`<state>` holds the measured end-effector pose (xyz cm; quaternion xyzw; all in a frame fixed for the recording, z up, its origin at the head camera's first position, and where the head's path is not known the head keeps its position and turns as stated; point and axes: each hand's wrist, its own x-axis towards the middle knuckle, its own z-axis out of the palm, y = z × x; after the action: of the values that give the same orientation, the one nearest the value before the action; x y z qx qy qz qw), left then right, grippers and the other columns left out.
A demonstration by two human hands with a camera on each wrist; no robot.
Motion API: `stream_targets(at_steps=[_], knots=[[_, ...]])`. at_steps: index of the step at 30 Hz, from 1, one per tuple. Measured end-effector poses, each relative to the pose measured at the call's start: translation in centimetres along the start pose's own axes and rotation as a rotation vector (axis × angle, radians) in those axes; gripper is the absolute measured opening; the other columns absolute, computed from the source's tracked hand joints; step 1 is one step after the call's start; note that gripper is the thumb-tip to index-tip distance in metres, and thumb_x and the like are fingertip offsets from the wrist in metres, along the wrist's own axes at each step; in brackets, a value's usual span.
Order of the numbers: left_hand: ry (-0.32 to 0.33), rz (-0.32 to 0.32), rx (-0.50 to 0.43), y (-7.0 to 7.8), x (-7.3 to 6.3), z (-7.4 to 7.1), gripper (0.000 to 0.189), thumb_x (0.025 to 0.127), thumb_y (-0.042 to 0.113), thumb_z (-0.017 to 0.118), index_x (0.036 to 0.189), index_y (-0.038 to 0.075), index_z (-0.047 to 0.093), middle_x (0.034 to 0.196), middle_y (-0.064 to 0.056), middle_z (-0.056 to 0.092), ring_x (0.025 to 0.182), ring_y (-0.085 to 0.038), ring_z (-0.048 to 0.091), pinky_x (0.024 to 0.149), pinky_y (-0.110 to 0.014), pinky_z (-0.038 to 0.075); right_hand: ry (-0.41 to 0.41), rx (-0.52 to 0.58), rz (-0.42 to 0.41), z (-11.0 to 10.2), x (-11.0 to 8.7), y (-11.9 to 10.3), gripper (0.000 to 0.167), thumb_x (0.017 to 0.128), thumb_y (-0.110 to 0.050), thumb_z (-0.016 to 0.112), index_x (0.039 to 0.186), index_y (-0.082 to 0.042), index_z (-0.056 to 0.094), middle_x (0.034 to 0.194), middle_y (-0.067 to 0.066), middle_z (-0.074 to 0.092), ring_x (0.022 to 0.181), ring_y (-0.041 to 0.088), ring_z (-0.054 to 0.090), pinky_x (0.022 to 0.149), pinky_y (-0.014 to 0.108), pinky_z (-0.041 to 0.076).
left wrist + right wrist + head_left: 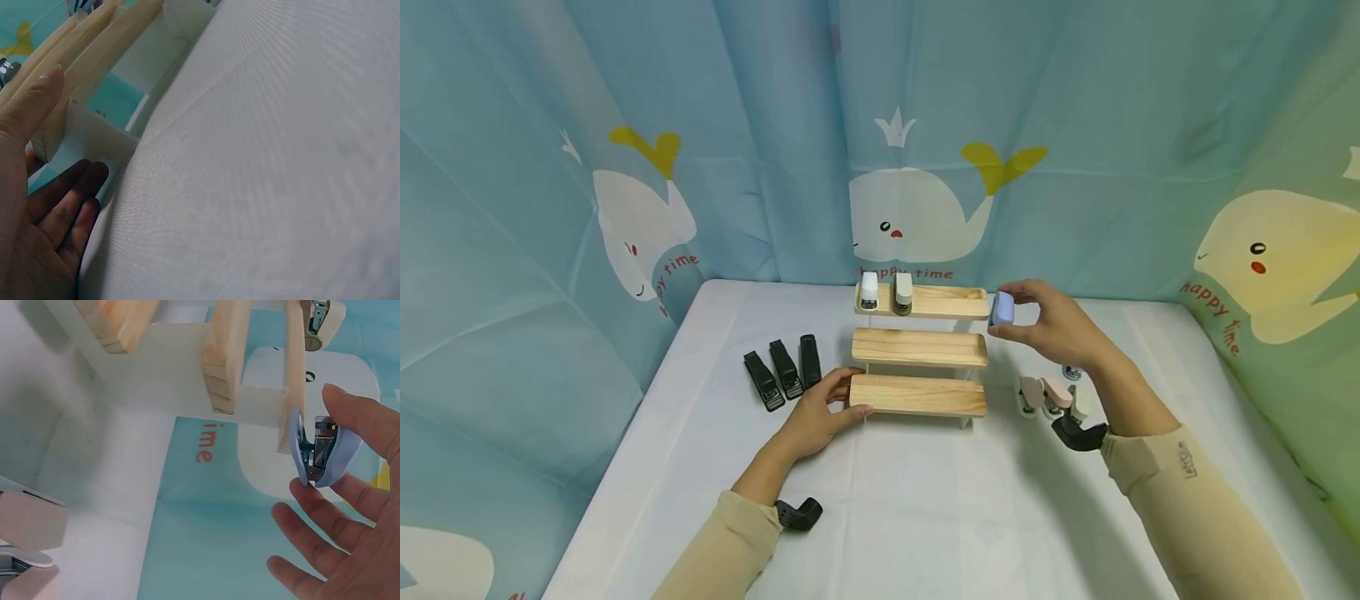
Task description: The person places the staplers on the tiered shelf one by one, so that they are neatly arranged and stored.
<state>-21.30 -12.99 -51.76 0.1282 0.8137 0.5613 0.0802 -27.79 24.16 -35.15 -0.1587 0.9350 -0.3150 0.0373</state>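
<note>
My right hand [1060, 327] pinches a small lavender-blue stapler [334, 453] between thumb and fingers, at the right end of the top shelf. In the right wrist view the stapler overlaps that shelf's end. A three-tier wooden display rack [917, 395] with pale supports stands mid-table. My left hand [820, 414] grips the left end of its lowest shelf, the thumb [40, 100] on the wood and other fingers beside the support. On the top shelf stand a white stapler [869, 292] and a cream stapler [903, 292], toward the left.
Three black staplers [763, 381] lie left of the rack. To its right are two pink staplers [1031, 392], a pale one [1080, 402] and a bluish item [1072, 372] partly hidden by my right forearm. A whale-print curtain [775, 208] hangs behind the white table [910, 517].
</note>
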Motion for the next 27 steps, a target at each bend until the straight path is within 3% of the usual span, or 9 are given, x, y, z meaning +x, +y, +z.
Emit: stream_targets(at_steps=[9, 27], knots=[[-0.003, 0.006, -0.008, 0.1, 0.0, -0.1, 0.062, 0.091, 0.043, 0.080, 0.147, 0.037, 0.051, 0.134, 0.001, 0.068, 0.131, -0.025, 0.062, 0.113, -0.054, 0.046, 0.005, 0.032, -0.021, -0.5, 0.4, -1.1, 0.076, 0.090, -0.044, 0.081, 0.151, -0.011, 0.049, 0.149, 0.017, 0.052, 0.139, 0.038, 0.047, 0.105, 0.062, 0.042], [0.005, -0.017, 0.002, 0.1, 0.0, 0.0, 0.061, 0.091, 0.044, 0.080, 0.145, 0.040, 0.052, 0.133, 0.001, 0.069, 0.132, -0.026, 0.062, 0.114, -0.052, 0.045, -0.001, 0.076, -0.071, 1.2, 2.2, -2.4, 0.074, 0.093, -0.041, 0.079, 0.153, -0.010, 0.048, 0.148, 0.014, 0.053, 0.138, 0.035, 0.048, 0.103, 0.055, 0.044]])
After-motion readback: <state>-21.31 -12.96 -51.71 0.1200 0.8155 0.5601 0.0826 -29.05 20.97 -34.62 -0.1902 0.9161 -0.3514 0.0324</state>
